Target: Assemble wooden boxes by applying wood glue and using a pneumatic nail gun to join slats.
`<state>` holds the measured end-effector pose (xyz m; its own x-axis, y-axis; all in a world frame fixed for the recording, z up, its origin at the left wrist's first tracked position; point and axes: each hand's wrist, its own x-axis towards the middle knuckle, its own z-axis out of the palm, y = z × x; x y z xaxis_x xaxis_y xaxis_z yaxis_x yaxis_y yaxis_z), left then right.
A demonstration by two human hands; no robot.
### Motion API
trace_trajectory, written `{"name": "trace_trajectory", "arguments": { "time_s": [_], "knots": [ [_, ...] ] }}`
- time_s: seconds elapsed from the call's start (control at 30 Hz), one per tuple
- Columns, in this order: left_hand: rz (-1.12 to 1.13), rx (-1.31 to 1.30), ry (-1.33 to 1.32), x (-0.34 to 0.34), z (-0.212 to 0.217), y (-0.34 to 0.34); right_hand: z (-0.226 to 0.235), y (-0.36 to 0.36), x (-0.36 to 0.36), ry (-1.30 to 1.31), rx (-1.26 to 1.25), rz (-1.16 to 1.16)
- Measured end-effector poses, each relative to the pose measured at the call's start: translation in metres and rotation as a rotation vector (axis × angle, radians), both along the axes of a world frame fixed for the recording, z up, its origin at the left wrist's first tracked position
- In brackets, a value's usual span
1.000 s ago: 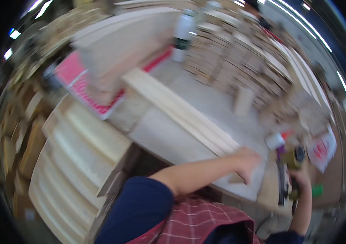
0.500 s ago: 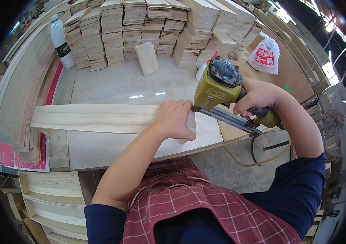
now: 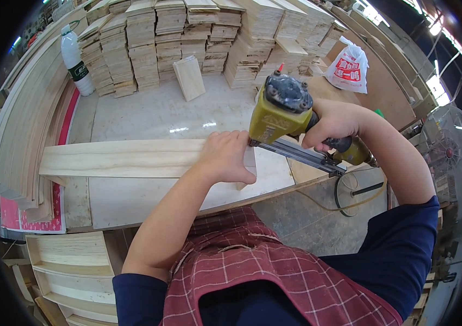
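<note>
A long pale wooden board (image 3: 122,158) lies crosswise on the worktable, raised on short upright end pieces. My left hand (image 3: 225,157) grips its right end, fingers over the top and thumb on the near side. In my right hand (image 3: 335,125) is a yellow-green nail gun (image 3: 275,120), my fingers wrapped round its black handle. The gun's nose meets the board's right end just beside my left fingertips, and its metal magazine (image 3: 301,155) slants toward the right. The exact contact point is partly hidden by the gun and my hand.
Stacked boards (image 3: 144,49) line the far side, with a loose short board (image 3: 189,79) before them. Long boards (image 3: 24,130) and a water bottle (image 3: 76,62) stand left. At right are a white plastic bag (image 3: 347,68), a fan (image 3: 448,152) and a hose (image 3: 323,208). Wooden frames (image 3: 73,271) sit lower left.
The whole view has shifted slightly. The nail gun's head has moved a touch left, its nose still at the board's end. Both hands keep their holds.
</note>
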<state>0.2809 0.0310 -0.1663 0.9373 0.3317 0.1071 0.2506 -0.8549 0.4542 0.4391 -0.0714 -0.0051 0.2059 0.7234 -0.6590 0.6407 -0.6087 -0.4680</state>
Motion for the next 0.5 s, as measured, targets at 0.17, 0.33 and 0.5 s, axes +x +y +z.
{"name": "trace_trajectory", "arguments": {
  "time_s": [0.17,0.33,0.5],
  "knots": [
    [-0.019,-0.003,0.100,-0.001,0.004,0.002,0.011,-0.014,-0.017,-0.007,-0.003,0.098],
    [-0.051,-0.005,0.036,0.000,-0.003,0.003,0.019,-0.024,-0.035,-0.130,-0.099,0.133],
    [-0.053,-0.008,0.035,0.000,-0.001,0.002,0.013,-0.025,-0.034,-0.121,-0.108,0.133]
  ]
}}
